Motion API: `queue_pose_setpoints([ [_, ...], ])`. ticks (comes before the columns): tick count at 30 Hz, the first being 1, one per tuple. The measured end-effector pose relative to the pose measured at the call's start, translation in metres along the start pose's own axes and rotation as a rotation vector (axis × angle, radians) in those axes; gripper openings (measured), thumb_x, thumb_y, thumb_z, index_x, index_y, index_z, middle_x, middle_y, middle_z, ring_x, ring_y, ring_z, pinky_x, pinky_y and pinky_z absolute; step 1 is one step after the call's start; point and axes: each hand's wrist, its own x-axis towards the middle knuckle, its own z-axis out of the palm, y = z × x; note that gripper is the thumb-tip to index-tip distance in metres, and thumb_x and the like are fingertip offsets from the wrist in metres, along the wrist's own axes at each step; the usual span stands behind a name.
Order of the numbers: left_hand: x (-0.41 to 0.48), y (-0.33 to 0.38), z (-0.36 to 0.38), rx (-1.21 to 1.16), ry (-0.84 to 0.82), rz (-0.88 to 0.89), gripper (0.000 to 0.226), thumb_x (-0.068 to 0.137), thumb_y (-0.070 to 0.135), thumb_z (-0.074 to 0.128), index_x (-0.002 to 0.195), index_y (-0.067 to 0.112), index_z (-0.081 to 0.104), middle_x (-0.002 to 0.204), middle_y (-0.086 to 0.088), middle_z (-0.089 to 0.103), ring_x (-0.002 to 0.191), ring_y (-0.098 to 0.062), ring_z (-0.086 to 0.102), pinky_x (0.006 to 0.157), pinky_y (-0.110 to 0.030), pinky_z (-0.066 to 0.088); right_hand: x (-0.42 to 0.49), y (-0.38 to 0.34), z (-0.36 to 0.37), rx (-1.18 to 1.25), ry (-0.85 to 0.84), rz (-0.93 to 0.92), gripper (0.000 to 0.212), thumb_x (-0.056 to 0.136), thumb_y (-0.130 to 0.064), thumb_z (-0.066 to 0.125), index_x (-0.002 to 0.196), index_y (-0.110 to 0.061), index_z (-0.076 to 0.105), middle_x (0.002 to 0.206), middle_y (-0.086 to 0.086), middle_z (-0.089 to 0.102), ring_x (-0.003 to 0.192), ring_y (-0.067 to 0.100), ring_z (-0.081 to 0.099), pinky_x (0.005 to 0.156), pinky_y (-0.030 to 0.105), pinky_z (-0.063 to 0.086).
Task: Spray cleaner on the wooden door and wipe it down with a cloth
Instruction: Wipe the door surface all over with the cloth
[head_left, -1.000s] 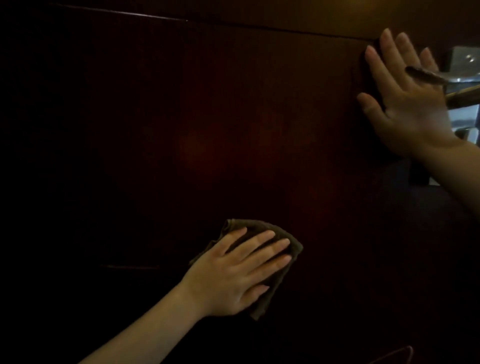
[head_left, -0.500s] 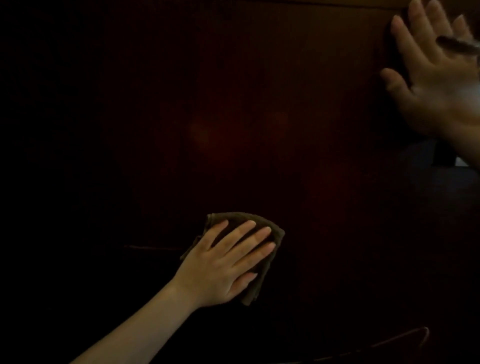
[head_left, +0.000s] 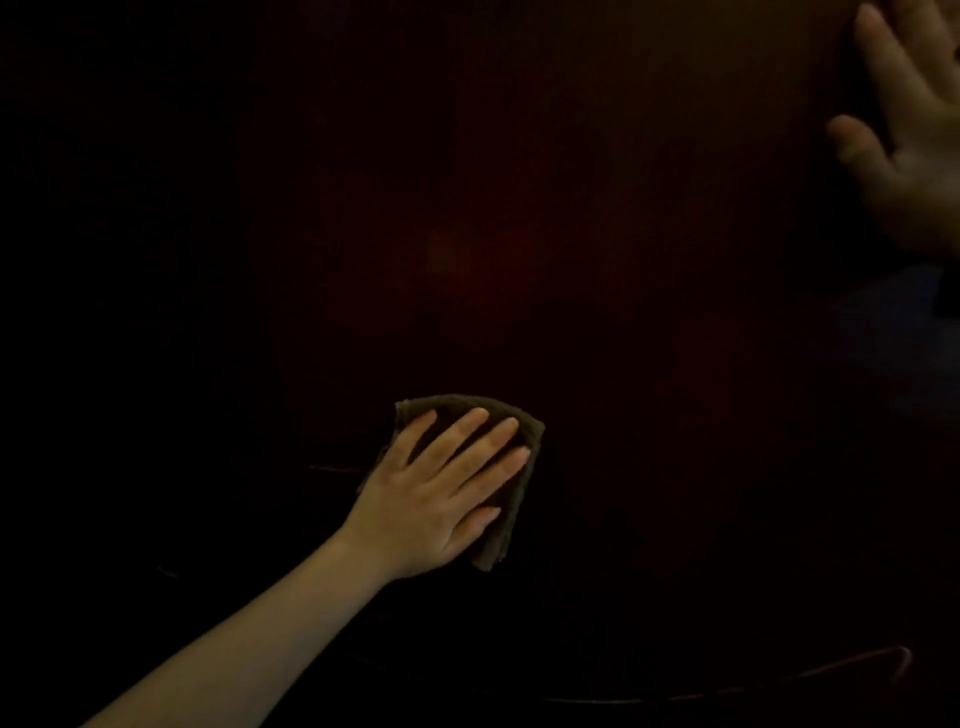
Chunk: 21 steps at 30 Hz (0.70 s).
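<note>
Head view is showing the left-hand fingers lying straight and slightly fanned, pressing flat onto the cloth. Behind them the left hand is resting palm-down and covering most of the cloth, with the bare forearm reaching in from the lower left corner.

The cloth is showing as a small folded pad, dull olive-brown. Its layered edges are peeking out above the fingertips and along the right side, and a folded corner is hanging down below the lowest digit. It is lying flat against the wooden door, in the lower middle of the view.

The door is filling nearly the whole frame. It is looking very dark, reddish-brown and smooth, with a faint warm sheen glowing near its centre. Thin lines of moulding are catching light beside the cloth and down at the lower right. Its left part is sinking into shadow, and the grain is too dim to make out.

At the top right the right-hand fingers are stretching straight and apart, blurred, laid on the door. The right hand is being cut off by the frame edge, well apart from the cloth.
</note>
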Motion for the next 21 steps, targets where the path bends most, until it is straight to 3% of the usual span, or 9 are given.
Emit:
queue_pose_setpoints([
  [2, 0.006, -0.015, -0.003, 0.015, 0.024, -0.043, 0.053, 0.094, 0.042, 0.033, 0.143, 0.023, 0.025, 0.147, 0.0, 0.028, 0.136, -0.022, 0.027, 0.112, -0.043, 0.011, -0.005, -0.002, -0.002, -0.027, 0.018, 0.034, 0.06, 0.095, -0.057, 0.017, 0.148, -0.033, 0.005, 0.157, 0.011, 0.01, 0.144, 0.03, 0.007, 0.115, 0.055, 0.01],
  [6, 0.009, -0.007, -0.003, -0.052, 0.008, -0.291, 0.05, 0.098, 0.042, 0.018, 0.141, 0.019, 0.028, 0.147, -0.005, 0.027, 0.136, -0.027, 0.025, 0.112, -0.046, 0.01, -0.007, -0.018, -0.013, -0.088, 0.052, 0.048, 0.063, 0.095, -0.044, 0.026, 0.149, -0.014, 0.015, 0.157, 0.014, 0.009, 0.144, 0.031, 0.007, 0.114, 0.047, 0.001],
  [11, 0.01, 0.0, -0.004, -0.067, -0.013, -0.325, 0.05, 0.098, 0.042, 0.016, 0.139, 0.018, 0.031, 0.146, -0.006, 0.027, 0.136, -0.028, 0.025, 0.113, -0.045, 0.008, -0.012, -0.055, -0.009, -0.065, 0.038, 0.283, 0.063, 0.096, -0.04, 0.024, 0.15, -0.011, 0.007, 0.158, 0.013, -0.001, 0.145, 0.028, -0.003, 0.115, 0.049, -0.001],
  [15, 0.013, -0.009, -0.004, -0.077, 0.036, -0.306, 0.05, 0.098, 0.044, 0.016, 0.141, 0.021, 0.026, 0.148, -0.003, 0.026, 0.143, -0.02, 0.01, 0.113, -0.043, 0.008, -0.018, -0.071, -0.009, -0.039, 0.014, 0.365, 0.068, 0.095, -0.046, 0.021, 0.15, -0.012, 0.001, 0.157, 0.013, -0.007, 0.144, 0.027, -0.008, 0.115, 0.049, -0.004],
  [21, 0.031, -0.013, -0.005, -0.059, 0.141, -0.5, 0.052, 0.099, 0.041, 0.017, 0.14, 0.012, 0.03, 0.146, -0.012, 0.029, 0.134, -0.033, 0.026, 0.108, -0.051, 0.016, -0.04, -0.104, 0.002, -0.013, -0.01, 0.415, 0.069, 0.094, -0.047, 0.021, 0.15, -0.013, 0.0, 0.157, 0.013, -0.009, 0.144, 0.027, -0.012, 0.113, 0.047, -0.01],
])
